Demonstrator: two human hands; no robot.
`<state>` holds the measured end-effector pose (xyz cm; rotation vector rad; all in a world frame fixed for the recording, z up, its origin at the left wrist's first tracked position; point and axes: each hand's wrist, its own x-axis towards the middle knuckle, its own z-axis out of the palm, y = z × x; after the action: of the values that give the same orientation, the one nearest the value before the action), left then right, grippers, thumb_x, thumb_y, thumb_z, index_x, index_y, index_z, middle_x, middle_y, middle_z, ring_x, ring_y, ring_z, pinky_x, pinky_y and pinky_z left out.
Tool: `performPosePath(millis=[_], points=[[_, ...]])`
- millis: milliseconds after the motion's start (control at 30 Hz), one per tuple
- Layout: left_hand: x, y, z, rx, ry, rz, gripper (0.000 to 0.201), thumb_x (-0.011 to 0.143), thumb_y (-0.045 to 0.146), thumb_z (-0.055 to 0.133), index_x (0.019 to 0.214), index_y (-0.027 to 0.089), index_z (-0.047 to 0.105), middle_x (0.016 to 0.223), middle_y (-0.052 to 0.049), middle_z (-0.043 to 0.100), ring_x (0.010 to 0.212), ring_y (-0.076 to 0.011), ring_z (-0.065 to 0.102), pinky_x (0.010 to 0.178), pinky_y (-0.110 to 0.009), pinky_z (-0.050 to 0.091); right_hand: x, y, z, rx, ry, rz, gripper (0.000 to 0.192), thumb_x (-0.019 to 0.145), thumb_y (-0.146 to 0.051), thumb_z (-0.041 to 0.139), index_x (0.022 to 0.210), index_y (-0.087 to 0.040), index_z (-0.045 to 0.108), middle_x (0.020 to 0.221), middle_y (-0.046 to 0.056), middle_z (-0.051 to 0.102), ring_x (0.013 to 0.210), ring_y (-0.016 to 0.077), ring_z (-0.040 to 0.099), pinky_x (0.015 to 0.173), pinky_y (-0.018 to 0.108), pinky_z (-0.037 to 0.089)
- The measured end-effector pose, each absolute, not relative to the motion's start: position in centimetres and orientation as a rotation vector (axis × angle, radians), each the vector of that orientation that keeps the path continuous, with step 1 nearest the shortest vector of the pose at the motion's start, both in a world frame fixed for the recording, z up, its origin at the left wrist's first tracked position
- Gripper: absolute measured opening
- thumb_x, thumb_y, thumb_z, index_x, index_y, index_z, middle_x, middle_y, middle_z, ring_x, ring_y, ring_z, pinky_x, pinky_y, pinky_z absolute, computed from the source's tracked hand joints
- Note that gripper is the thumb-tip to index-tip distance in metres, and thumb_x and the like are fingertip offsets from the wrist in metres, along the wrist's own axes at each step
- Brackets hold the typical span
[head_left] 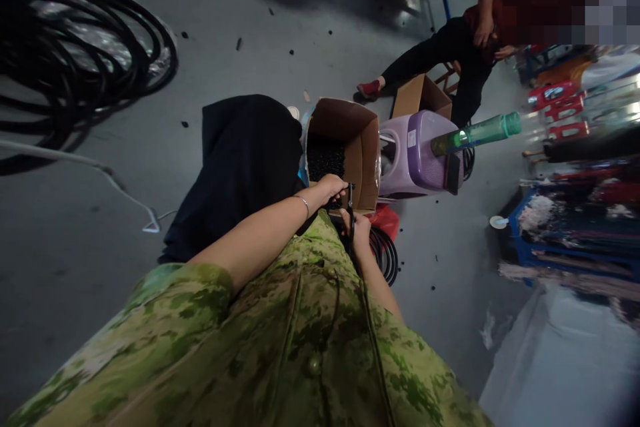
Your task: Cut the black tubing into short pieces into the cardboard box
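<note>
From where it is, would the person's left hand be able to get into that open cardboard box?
Probably yes. The left hand sits right at the near edge of the open cardboard box, whose top is uncovered, showing small black pieces inside. Nothing lies between them, though the hand seems busy gripping something dark.

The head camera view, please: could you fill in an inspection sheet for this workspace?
Surface: grey concrete floor, littered with small black bits.
Job's things: black hose held over an open cardboard box of black pieces.
Clutter: purple stool, green bottle, dark cloth.
Hands: left hand and right hand both grip the hose.
Cables: large hose coil; smaller coil.
Surroundings: seated person, shelves at right.
</note>
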<state>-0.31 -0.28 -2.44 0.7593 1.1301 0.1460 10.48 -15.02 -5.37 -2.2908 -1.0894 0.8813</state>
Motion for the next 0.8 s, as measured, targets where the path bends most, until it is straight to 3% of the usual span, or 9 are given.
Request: performPosePath(millis=[400, 800], points=[[-0.3, -0.4, -2.6, 0.820, 1.142, 0.198, 0.027, 0.090, 0.014, 0.057, 0.064, 0.015, 0.053, 0.052, 0.004, 0.049, 0.040, -0.0061, 0.036, 0.045, -0.023, 0.030, 10.4, -14.7, -4.3, -2.259, -1.124, 0.955, 0.059, 0.077, -0.074, 0.056, 0.057, -0.019, 0.054, 0.048, -0.001, 0.054, 0.041, 0.0124, 0.051, 0.045, 0.024, 0.037], [-0.5, -0.4, -2.1, 0.837, 1.119, 0.202, 0.021, 0.091, 0.014, 0.058, 0.069, 0.014, 0.058, 0.051, 0.005, 0.048, 0.040, -0.0057, 0.037, 0.047, -0.021, 0.030, 11.3, -13.3, -4.7, -2.027, -0.872, 1.250, 0.061, 0.079, -0.076, 0.054, 0.078, -0.016, 0.066, 0.065, 0.005, 0.065, 0.051, 0.0125, 0.058, 0.047, 0.022, 0.038]])
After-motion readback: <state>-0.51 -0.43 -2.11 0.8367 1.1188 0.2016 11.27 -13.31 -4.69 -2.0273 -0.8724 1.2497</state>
